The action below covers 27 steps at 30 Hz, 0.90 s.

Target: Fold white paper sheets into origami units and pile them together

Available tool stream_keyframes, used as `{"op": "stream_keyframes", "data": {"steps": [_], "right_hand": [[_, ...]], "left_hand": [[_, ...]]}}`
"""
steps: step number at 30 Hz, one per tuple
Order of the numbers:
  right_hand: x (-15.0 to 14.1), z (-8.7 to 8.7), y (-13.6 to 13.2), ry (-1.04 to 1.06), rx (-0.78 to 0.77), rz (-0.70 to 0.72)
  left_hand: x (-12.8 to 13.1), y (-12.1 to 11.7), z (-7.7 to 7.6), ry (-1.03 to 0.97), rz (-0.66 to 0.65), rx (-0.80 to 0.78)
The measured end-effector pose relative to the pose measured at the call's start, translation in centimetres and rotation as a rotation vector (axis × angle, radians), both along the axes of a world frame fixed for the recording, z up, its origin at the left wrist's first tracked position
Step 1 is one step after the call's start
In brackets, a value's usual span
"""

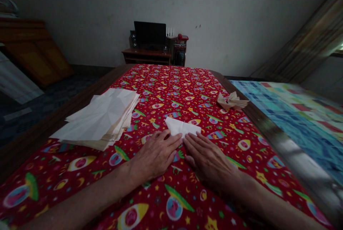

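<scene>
The white paper (182, 126) lies on the red cloth (173, 94) that covers the bench (278, 146), just beyond the fingertips and straight ahead of the person. It is a small folded piece, its long axis running crosswise, the left end a little farther off than the right. Its near edge is partly hidden under the fingers, so the full outline cannot be told. Neither hand is nearer: both touch it. The left hand (160, 153) comes in from the near left, palm down and flattened, its fingertips on the paper near the middle of that edge. The right hand (211, 156) mirrors it from the near right — fingers straight and side by side, laid along the right part of the edge. The two sets of fingertips almost meet at the middle, and neither hand appears clamped on anything, though the undersides are out of sight. A stack of creased sheets (104, 115) lies to the left, beyond the left forearm; a folded tan figure (232, 101) sits farther off to the right, near the bench's right edge.
</scene>
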State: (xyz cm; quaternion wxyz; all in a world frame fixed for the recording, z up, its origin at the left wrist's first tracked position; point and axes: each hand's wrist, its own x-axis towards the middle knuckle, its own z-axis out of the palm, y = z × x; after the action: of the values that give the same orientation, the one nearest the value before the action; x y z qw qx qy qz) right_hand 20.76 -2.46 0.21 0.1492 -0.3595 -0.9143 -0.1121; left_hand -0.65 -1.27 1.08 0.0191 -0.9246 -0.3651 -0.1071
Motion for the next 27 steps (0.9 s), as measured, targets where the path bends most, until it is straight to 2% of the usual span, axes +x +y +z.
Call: {"op": "stream_keyframes", "data": {"steps": [6,13,17,21,27], "right_hand": [[0.2,-1.0,-0.3,0.062,0.03,0.007],[0.2,-0.5,0.3,0.102,0.026,-0.065],[0.0,0.1,1.8,0.153,-0.05,-0.154],[-0.2,0.3,3.6,0.142,-0.065,-0.333],[0.5,-0.2,4.9,0.308,-0.114,-0.336]], "left_hand": [[-0.2,0.6,0.1,-0.015,0.035,0.013],[-0.8,1.4,-0.2,-0.057,0.045,0.041],[-0.7,2.9,-0.8,-0.17,0.058,0.034],[0.2,4.9,-0.3,-0.237,0.024,0.008],[1.1,7.7,0.1,-0.236,0.009,-0.081]]}}
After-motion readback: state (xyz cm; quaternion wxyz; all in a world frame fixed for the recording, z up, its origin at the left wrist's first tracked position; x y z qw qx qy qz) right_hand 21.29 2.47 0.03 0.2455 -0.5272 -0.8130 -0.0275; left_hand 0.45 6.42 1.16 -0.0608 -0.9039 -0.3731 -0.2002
